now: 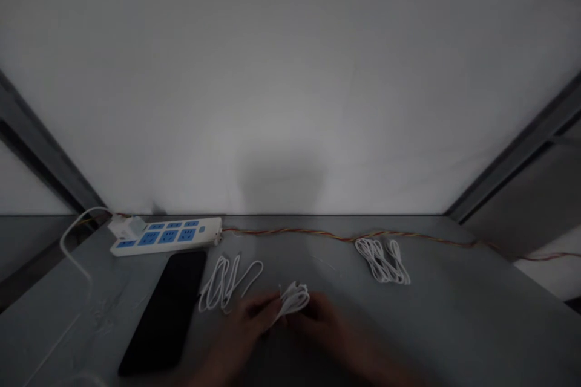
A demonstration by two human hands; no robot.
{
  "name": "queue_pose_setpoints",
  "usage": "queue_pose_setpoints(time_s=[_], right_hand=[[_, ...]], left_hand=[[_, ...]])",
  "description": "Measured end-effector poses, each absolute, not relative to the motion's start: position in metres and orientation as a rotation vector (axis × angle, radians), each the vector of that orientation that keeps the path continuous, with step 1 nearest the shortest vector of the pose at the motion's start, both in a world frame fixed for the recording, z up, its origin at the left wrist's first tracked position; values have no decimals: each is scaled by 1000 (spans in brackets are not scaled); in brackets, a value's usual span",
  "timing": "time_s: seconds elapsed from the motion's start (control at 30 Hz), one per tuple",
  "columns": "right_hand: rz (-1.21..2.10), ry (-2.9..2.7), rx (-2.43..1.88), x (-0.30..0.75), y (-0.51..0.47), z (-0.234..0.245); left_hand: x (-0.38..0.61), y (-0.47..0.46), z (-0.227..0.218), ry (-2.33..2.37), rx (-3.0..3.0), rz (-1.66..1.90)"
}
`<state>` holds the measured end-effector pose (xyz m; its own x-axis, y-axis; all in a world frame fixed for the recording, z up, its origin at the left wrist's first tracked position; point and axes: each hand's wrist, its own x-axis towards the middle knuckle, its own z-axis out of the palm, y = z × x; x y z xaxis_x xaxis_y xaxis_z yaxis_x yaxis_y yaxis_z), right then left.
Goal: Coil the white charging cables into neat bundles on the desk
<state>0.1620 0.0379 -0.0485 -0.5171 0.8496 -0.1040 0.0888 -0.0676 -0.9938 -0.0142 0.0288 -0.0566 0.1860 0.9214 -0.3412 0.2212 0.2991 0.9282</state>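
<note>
A looped bundle of thin white cable (295, 298) is held between my two hands, just above the near part of the table. My left hand (253, 320) is closed, thumb and fingers pinching the bundle's left side. On the right side, my right hand (321, 321) closes around the same bundle, its fingertips partly hidden behind the loops. Close to my left hand lies a second white cable (222, 284), spread in loose loops. Farther off to the right rests a coiled white cable (381, 261).
A white power strip (206, 236) with blue sockets and a plugged-in white adapter (129, 227) stands at the back left. In front of it lies a black phone-like slab (166, 314). Twisted red-yellow wire (295, 230) runs along the table's (454, 308) back, below a white wall (290, 103).
</note>
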Motion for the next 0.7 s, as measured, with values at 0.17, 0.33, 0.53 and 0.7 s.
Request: queue_pose_setpoints(time_s=[0.17, 0.33, 0.53, 0.7], right_hand=[[1540, -1572, -1161, 165, 38, -60], [1533, -1596, -1163, 165, 39, -59], [1446, -1688, -1214, 161, 38, -56], [1500, -1624, -1239, 160, 33, -60]], left_hand=[[-13, 26, -32, 1337, 1400, 649], [-10, 24, -22, 1377, 1343, 639], [-12, 24, -40, 1377, 1282, 742], [-12, 21, -34, 1454, 1397, 703]])
